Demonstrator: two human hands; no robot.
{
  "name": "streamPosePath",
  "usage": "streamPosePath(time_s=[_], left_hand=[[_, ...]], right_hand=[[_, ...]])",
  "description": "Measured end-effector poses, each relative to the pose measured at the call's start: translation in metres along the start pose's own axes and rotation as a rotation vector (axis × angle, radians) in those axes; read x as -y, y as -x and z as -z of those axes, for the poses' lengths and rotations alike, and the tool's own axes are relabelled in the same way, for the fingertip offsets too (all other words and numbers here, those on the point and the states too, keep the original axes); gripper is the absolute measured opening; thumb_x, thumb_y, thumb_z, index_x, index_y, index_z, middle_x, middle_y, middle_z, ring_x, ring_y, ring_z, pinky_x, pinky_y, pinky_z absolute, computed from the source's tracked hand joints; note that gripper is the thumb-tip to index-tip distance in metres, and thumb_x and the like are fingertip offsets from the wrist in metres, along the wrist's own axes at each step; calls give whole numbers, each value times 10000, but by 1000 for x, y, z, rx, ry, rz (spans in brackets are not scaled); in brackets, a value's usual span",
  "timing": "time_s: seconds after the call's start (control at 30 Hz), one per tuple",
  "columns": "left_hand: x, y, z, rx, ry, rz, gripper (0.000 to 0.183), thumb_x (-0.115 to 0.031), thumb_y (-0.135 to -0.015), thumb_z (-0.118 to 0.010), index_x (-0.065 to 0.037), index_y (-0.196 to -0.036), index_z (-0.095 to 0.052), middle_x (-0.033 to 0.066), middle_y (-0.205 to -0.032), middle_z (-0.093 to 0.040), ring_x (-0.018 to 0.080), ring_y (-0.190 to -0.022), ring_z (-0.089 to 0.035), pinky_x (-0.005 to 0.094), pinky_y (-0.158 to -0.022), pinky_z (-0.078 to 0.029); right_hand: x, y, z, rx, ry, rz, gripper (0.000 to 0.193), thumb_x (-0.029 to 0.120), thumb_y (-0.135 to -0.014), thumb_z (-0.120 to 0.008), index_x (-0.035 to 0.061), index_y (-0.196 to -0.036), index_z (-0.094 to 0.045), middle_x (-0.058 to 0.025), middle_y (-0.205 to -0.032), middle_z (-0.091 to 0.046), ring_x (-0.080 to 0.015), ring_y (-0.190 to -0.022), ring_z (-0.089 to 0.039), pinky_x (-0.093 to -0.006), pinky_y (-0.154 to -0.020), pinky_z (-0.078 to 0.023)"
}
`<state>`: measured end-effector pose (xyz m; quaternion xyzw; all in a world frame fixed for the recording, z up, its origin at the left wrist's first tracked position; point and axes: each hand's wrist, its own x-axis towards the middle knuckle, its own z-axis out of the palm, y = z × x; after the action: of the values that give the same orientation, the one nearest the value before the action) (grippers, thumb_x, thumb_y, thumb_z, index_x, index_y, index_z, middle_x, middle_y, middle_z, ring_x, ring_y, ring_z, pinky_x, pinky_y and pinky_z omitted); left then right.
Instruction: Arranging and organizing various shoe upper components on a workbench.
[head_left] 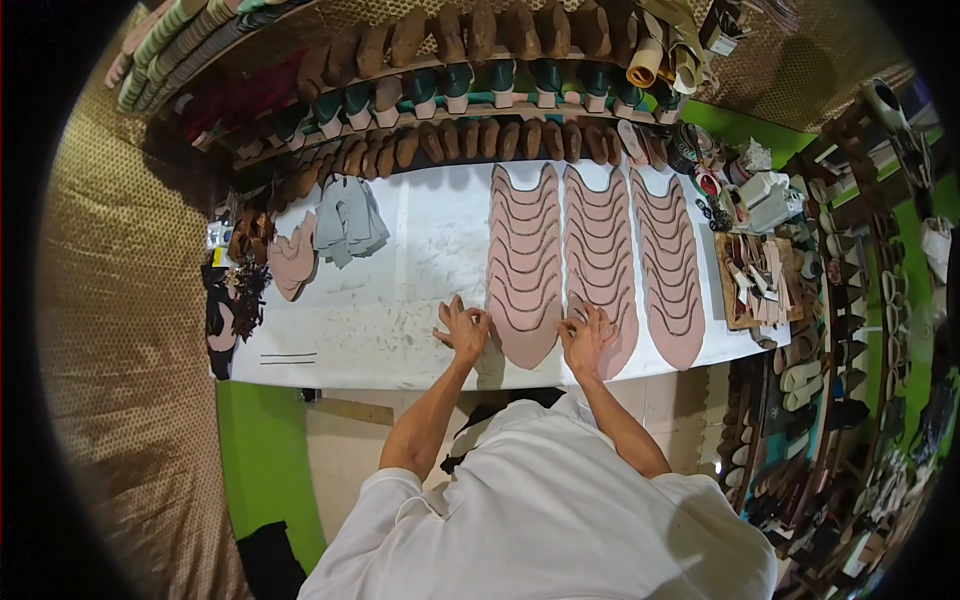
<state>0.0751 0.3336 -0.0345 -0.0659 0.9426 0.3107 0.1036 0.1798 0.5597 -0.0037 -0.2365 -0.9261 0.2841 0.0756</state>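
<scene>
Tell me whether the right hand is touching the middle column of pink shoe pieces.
Touching. The head view shows the right hand pressed flat on the lower end of the middle column of pink shoe pieces, fingers spread over it with no gap.

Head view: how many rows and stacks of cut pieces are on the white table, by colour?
Pink overlapping rows: 3
Pink loose stack at the left: 1
Grey stack: 1
Total: 5
The left hand and right hand rest at the near ends of the first two pink rows.

White worktable (380, 330); wall shelves (440, 75) above, green floor (265, 450), brown patterned wall (110, 330) left.
</scene>
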Motion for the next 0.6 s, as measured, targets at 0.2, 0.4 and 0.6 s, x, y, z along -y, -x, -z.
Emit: streamPosePath(time_s=[0.2,0.4,0.6], left_hand=[[3,20,0,-160,-47,-276,287,-389,-890,-741,-204,-1109,-726,129,-1667,-318,416,-1565,-156,829,-1079,-79],[7,58,3,-29,-138,-395,380,-486,-920,-723,-224,-1196,-706,142,-1707,-245,407,-1584,-114,850,-1072,-55],[14,57,6,46,-126,-394,488,-492,-900,-721,-209,-1296,-695,136,-1746,-128,423,-1585,-84,859,-1071,-51]], right_hand=[[6,6,6,1,140,257,406,344,-863,-789,172,-1229,-751,-121,-1563,-438,-368,-1496,-306,-720,-1175,-106],[16,23,1,67,193,315,476,352,-866,-772,128,-1283,-720,-123,-1555,-446,-353,-1500,-315,-704,-1184,-122],[23,27,0,84,212,243,492,358,-862,-774,131,-1295,-717,-145,-1572,-417,-360,-1504,-307,-715,-1186,-101]])
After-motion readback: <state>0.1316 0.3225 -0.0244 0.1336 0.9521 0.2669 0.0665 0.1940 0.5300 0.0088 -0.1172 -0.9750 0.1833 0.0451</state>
